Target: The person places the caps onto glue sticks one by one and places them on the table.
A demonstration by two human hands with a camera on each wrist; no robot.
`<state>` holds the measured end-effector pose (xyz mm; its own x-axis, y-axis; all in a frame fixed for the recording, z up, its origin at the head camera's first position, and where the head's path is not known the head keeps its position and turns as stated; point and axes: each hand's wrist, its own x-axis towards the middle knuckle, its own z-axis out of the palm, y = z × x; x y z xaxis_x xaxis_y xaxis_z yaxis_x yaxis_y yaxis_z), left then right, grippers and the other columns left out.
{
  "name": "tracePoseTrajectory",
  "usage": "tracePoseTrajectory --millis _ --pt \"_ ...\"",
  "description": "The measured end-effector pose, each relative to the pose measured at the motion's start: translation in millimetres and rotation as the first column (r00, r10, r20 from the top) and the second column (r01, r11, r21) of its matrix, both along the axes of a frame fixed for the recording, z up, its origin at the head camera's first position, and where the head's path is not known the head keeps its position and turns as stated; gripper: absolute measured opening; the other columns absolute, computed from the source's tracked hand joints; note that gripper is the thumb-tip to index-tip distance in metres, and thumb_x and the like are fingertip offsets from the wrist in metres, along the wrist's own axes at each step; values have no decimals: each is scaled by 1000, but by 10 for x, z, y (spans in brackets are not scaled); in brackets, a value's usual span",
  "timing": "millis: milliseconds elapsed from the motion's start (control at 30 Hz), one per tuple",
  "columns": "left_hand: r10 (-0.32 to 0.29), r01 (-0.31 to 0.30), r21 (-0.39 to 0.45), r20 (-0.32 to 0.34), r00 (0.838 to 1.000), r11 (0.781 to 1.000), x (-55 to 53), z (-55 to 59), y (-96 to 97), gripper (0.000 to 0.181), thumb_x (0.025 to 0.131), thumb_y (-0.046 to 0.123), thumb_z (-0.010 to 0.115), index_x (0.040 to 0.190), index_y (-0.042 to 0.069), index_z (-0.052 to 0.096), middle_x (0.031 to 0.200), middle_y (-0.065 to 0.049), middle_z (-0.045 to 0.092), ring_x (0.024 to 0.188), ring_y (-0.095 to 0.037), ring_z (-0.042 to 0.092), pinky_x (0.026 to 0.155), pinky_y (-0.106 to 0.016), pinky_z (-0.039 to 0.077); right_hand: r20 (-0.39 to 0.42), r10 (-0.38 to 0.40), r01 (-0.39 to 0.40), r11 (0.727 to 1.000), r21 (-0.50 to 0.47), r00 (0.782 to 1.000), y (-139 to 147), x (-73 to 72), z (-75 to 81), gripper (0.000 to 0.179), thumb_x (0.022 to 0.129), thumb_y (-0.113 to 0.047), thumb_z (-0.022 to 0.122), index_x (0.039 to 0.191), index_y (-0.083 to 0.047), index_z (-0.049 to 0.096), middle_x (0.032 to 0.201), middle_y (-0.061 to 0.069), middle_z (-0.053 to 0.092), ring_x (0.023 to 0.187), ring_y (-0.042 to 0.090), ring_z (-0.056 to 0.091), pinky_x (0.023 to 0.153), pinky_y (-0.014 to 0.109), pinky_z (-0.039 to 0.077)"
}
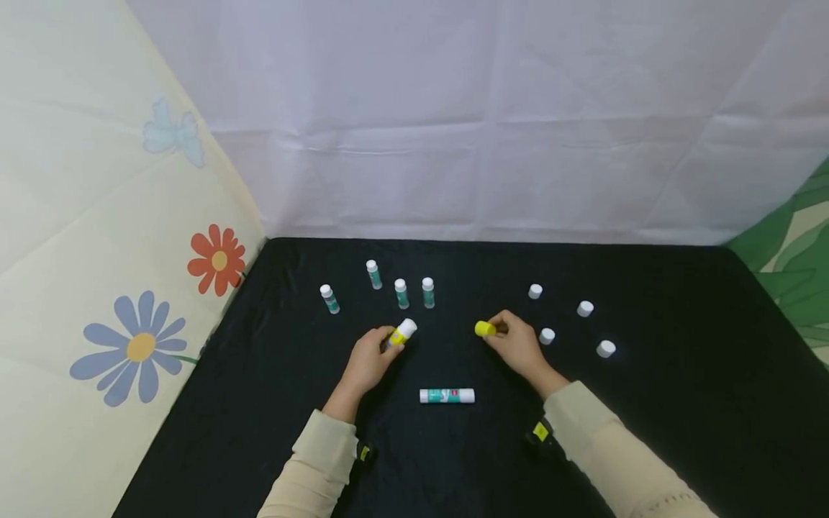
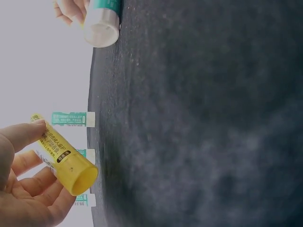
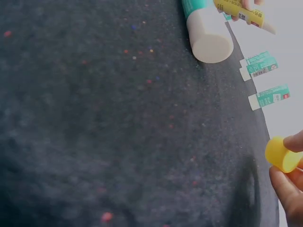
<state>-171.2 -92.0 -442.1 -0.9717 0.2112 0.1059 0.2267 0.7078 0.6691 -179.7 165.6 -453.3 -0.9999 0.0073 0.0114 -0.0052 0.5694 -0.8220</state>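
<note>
My left hand (image 1: 368, 361) grips a yellow glue stick (image 1: 398, 338), tilted, its white end facing up and away; in the left wrist view its yellow base (image 2: 78, 175) faces the camera. To the right, apart from it, my right hand (image 1: 518, 347) pinches a yellow cap (image 1: 484, 329) between thumb and fingers, also visible as the yellow cap (image 3: 282, 155) in the right wrist view. A green and white glue stick (image 1: 447, 396) lies on its side between the forearms, nearer the body.
Several green and white glue sticks (image 1: 401, 295) stand upright beyond the left hand on the black tablecloth (image 1: 453, 460). Several white caps (image 1: 547, 336) are spread around and beyond the right hand. A white cloth (image 1: 486, 144) hangs behind the table, with a flowered panel (image 1: 84, 237) at left.
</note>
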Motion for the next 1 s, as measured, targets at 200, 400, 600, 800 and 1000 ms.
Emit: tracePoseTrajectory --millis 200,400,600,800,1000 --pt "-13 12 5 10 1000 1000 27 21 19 27 81 17 60 104 2 57 88 -9 56 74 -20 49 69 -34 40 10 5 -4 999 -39 1000 28 42 -17 18 76 -4 62 92 -2 53 96 16 57 86 27 54 71 37 44" --pt "-28 28 11 24 999 1000 48 20 44 28 81 17 61 104 2 57 89 -9 56 74 -20 49 69 -34 40 60 17 -8 991 -137 998 18 77 -3 20 79 -1 57 98 1 51 100 18 55 89 28 54 74 36 43" --pt "-62 62 -3 4 998 998 65 -10 68 28 79 16 62 103 3 58 89 -8 56 75 -18 49 69 -33 41 106 39 -16 978 -206 994 -31 120 40 19 82 1 53 101 1 51 102 16 53 90 26 51 74 35 41" --pt "-86 86 -1 0 996 996 86 -14 81 27 79 16 63 102 3 59 88 -7 56 74 -18 49 68 -33 41 96 52 -27 969 -247 994 -81 155 61 19 82 1 53 100 2 51 100 16 54 89 25 52 73 32 41" --pt "-107 107 -8 -2 994 994 97 -4 95 26 78 15 63 101 3 59 88 -6 56 75 -18 50 70 -33 41 84 57 -32 963 -268 995 -98 172 62 19 81 2 55 100 3 51 100 16 54 89 25 53 73 32 42"
